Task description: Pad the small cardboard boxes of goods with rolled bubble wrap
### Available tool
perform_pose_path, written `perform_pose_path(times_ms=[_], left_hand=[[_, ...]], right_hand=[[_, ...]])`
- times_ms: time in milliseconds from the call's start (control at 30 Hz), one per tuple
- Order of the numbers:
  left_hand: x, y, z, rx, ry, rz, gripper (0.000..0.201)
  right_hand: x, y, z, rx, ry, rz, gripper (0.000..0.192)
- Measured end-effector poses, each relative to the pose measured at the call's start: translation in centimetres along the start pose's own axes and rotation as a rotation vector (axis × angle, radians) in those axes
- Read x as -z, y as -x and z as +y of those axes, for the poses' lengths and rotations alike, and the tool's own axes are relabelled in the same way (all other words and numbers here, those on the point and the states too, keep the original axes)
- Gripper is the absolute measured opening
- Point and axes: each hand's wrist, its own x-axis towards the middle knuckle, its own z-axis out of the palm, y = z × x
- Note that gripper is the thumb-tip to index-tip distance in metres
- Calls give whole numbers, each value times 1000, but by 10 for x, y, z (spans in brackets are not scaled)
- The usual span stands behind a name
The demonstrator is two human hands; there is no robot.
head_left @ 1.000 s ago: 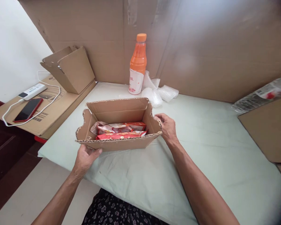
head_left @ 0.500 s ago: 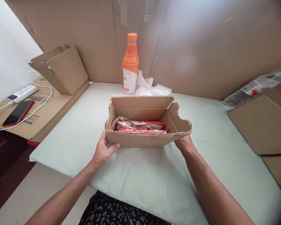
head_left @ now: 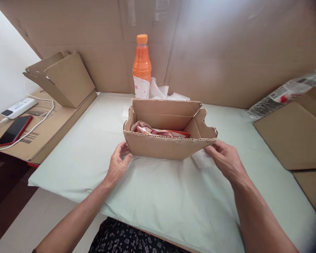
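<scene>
An open cardboard box point(head_left: 160, 149) with ragged-edged flaps stands in the middle of a pale green cloth-covered table point(head_left: 152, 196). Red and white snack packets point(head_left: 158, 131) lie inside it. My left hand point(head_left: 118, 165) curls around the box's front left corner, thumb on the front wall. My right hand point(head_left: 226, 160) lies at the front right corner, fingers spread. Its fingertips touch a white crumpled piece point(head_left: 200, 160) that sticks out from under the box.
An orange drink bottle point(head_left: 141, 66) and clear plastic bags point(head_left: 163, 93) stand behind the box against a cardboard wall. At left are a folded carton point(head_left: 63, 79), a red phone point(head_left: 14, 130) and a white power strip point(head_left: 17, 108). Flat cardboard point(head_left: 292, 135) lies at right.
The box has moved from left of centre to the middle and a little away from me. My right hand has come off the box's underside and now lies beside its corner.
</scene>
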Motion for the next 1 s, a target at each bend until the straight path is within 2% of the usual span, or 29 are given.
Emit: perform_pose_path(times_ms=[133, 233, 400, 467, 533, 633, 733, 800, 867, 933, 1000], left_hand=[[1, 19, 0, -173, -258, 96, 32], [0, 27, 4, -362, -406, 115, 30], [-3, 38, 9, -479, -448, 224, 47], [-3, 47, 18, -551, -472, 212, 50], [-4, 60, 32, -650, -502, 85, 51], [-9, 77, 57, -722, -471, -274, 61], [-18, 84, 71, -672, -388, -643, 74], [-22, 83, 70, -554, -384, -813, 69], [-20, 79, 64, -424, -398, -870, 50], [-13, 74, 57, -333, -394, -846, 31], [-2, 67, 52, -253, -368, -823, 28]], right_hand=[[22, 48, 13, -106, 146, -290, 48], [21, 70, 15, -94, 140, -354, 48], [14, 82, -11, -1, 172, -430, 44], [9, 87, -26, 47, 213, -512, 43], [2, 93, -41, 116, 254, -647, 37], [-16, 105, -63, 270, 351, -870, 23], [-31, 114, -82, 412, 436, -999, 18], [-31, 114, -90, 464, 423, -998, 19], [-23, 112, -92, 500, 369, -923, 20], [-11, 108, -90, 521, 327, -810, 24], [0, 107, -86, 523, 336, -696, 26]])
